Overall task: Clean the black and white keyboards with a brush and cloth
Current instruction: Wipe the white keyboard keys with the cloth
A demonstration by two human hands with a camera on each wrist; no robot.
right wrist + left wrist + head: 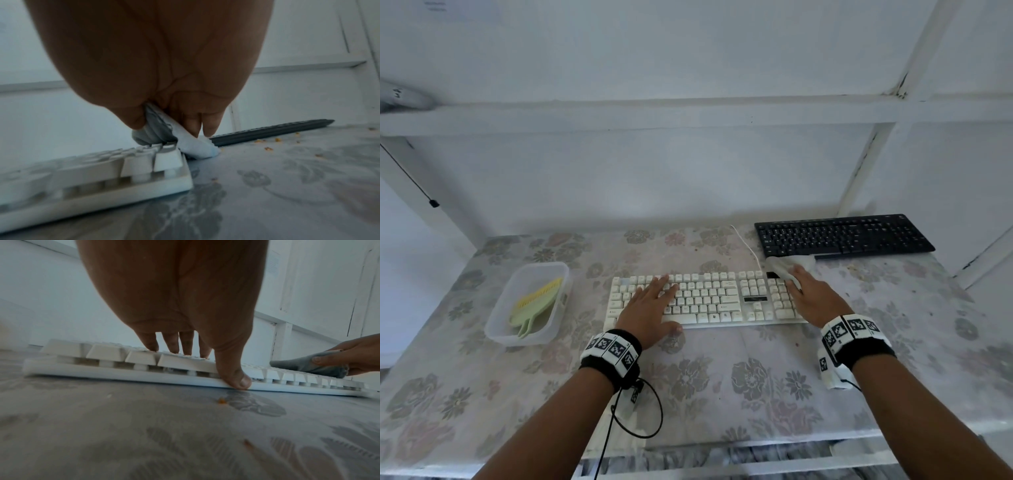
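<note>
Two keyboards lay on the desk (722,394), which wore a flowered cover. One white keyboard (709,298) sat near the middle, with a single white cable (746,245) running from its back edge. One black keyboard (842,234) lay behind it to the right, close but apart.

The left hand (650,305) rested flat on the left half of the white keyboard, four fingers (152,344) straight on the keys and the thumb (236,374) down against the front edge.

The right hand (813,294) pinched one pale cloth (789,265) between thumb and fingers at the right end of the white keyboard, over the number pad. The cloth draped off that end and reached the near edge of the black keyboard.

One clear plastic tub (500,329) stood well left of the white keyboard. Inside lay one yellow-green brush (537,298) and what looked like one pale green dustpan under it.

Several small orange crumbs (267,147) dotted the cover near the black keyboard.
</note>
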